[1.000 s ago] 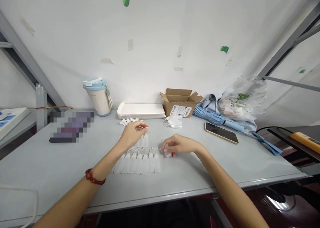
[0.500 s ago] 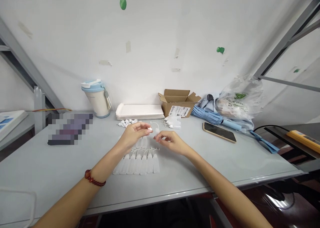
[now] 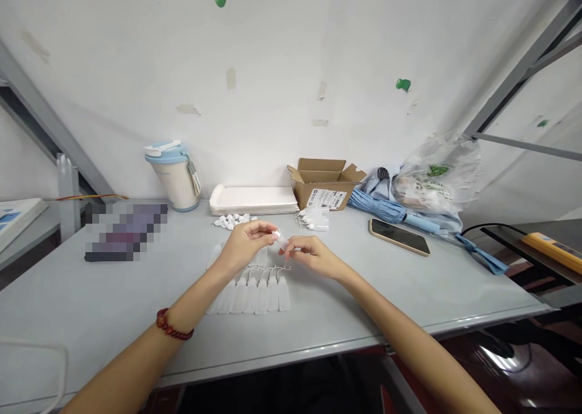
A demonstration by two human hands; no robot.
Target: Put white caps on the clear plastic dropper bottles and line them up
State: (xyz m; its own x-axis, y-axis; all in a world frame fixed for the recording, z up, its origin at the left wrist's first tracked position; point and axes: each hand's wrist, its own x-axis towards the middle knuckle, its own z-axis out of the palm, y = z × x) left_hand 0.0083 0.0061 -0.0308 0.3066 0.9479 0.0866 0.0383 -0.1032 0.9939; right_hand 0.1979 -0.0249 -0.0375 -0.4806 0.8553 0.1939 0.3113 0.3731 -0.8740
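Observation:
My left hand (image 3: 249, 242) pinches a small white cap (image 3: 276, 234) between thumb and fingertips. Close against it, my right hand (image 3: 311, 255) has its fingers closed on a small translucent squeeze bottle (image 3: 283, 242), mostly covered by the fingers. Cap and bottle meet between the two hands; whether they are joined, I cannot tell. Below the hands, several translucent squeeze bottles (image 3: 261, 296) with thin curved spouts lie side by side in a row. More bottles (image 3: 260, 256) lie behind them, partly hidden by my left hand. A pile of white caps (image 3: 231, 221) lies beyond my left hand.
At the back stand a cup (image 3: 175, 180), a stack of white trays (image 3: 254, 200) and an open cardboard box (image 3: 321, 190). More small white pieces (image 3: 313, 219) lie before the box. On the right are a phone (image 3: 400, 237), a blue umbrella (image 3: 386, 208) and a plastic bag (image 3: 430, 183).
Both hands have come closer together, bringing the cap and the bottle into contact. The curved spout that stood up between them no longer shows there. The view has shifted slightly.

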